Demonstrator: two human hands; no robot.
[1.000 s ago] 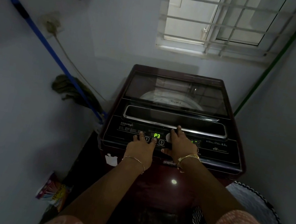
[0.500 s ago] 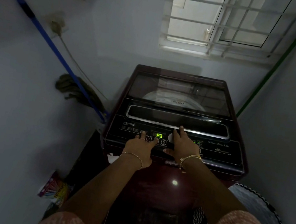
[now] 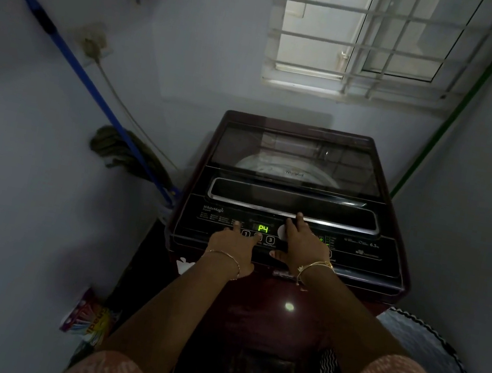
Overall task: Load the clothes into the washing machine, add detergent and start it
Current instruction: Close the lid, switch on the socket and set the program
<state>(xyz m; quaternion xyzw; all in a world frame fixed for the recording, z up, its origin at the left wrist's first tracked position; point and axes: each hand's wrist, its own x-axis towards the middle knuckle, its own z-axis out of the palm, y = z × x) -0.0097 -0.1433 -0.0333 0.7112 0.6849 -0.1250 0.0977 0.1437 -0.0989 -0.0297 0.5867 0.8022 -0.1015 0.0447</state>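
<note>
A dark maroon top-loading washing machine (image 3: 282,292) stands below the window with its glass lid (image 3: 297,159) closed. Its control panel (image 3: 357,246) shows a green "P4" display (image 3: 263,228). My left hand (image 3: 233,247) rests on the panel with a fingertip on the middle numbered button. My right hand (image 3: 300,243) lies flat over the white round knob, fingers spread and reaching the lid's chrome handle (image 3: 295,205). Neither hand holds anything. A colourful detergent packet (image 3: 88,317) sits on the floor at the left.
A blue-handled mop (image 3: 97,98) leans in the left corner. A green pole (image 3: 452,119) leans against the right wall. A grey laundry basket with a black-and-white trim (image 3: 425,350) stands at the lower right. Walls close in on both sides.
The display has changed from P3 to P4. My left fingertip stays on the numbered buttons and my right hand stays over the knob.
</note>
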